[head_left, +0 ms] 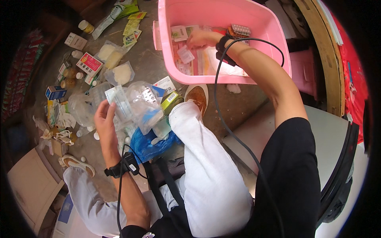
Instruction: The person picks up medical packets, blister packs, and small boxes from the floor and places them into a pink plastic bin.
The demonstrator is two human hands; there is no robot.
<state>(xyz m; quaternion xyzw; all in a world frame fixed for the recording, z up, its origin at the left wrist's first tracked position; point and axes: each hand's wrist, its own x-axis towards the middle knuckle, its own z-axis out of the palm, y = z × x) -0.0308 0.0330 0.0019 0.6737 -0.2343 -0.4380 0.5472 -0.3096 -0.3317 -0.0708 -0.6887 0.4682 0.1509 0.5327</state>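
Note:
My left hand [105, 119] pinches a flat, pale blue and white packet [119, 102] between thumb and fingers. It is over a heap of clear plastic bags [85, 107] on the floor. Inside the large pink plastic bin [222, 6], my right hand [201, 39] reaches down with its fingers closed at the upper edge of a small clear plastic bag [185, 54]. Under that hand, flat packets and papers cover the bin's bottom, with a pill blister pack [241, 29] near the far side. My right fingertips are partly blurred.
Medicine boxes, among them a red and white box [89, 64], bottles and yellow sachets [132, 31] lie scattered on the floor to the left. A blue plastic bag [152, 146] sits between my legs. A black cable [238, 137] loops from my right wrist. A wooden frame stands at right.

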